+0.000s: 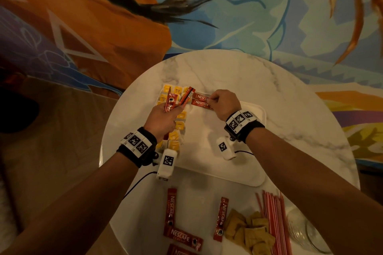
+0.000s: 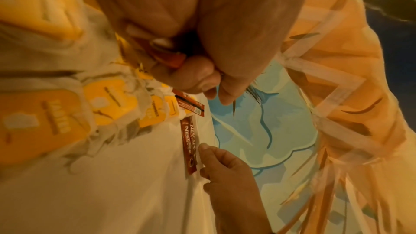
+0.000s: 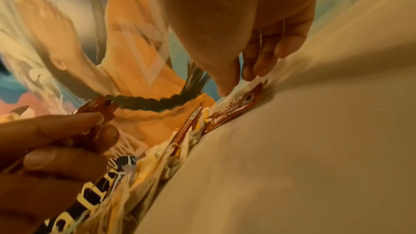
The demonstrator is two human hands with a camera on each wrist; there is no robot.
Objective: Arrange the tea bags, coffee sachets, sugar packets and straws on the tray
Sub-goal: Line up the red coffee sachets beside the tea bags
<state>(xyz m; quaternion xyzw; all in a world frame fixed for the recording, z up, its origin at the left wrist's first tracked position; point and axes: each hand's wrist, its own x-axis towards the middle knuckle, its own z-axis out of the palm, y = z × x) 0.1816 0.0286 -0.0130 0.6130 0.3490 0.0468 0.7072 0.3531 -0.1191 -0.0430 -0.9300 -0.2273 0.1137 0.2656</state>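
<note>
A white tray [image 1: 244,147] lies on the round marble table [image 1: 290,105]. Yellow tea bags [image 1: 179,125] line the tray's left side. My left hand [image 1: 163,118] grips a small fan of red coffee sachets [image 1: 176,99] above those tea bags. My right hand [image 1: 222,102] pinches the end of two red coffee sachets [image 1: 202,102] lying side by side at the tray's far edge; its fingertips [image 3: 249,76] press on a sachet [image 3: 234,109]. In the left wrist view those sachets [image 2: 190,145] lie flat on the tray beside my right hand [image 2: 225,170].
Several loose coffee sachets [image 1: 182,238] lie on the table in front of the tray. Brown sugar packets [image 1: 248,232] are heaped at the near right, with a bundle of red straws [image 1: 273,219] and a clear glass [image 1: 304,232] beside them. A painted wall rises behind the table.
</note>
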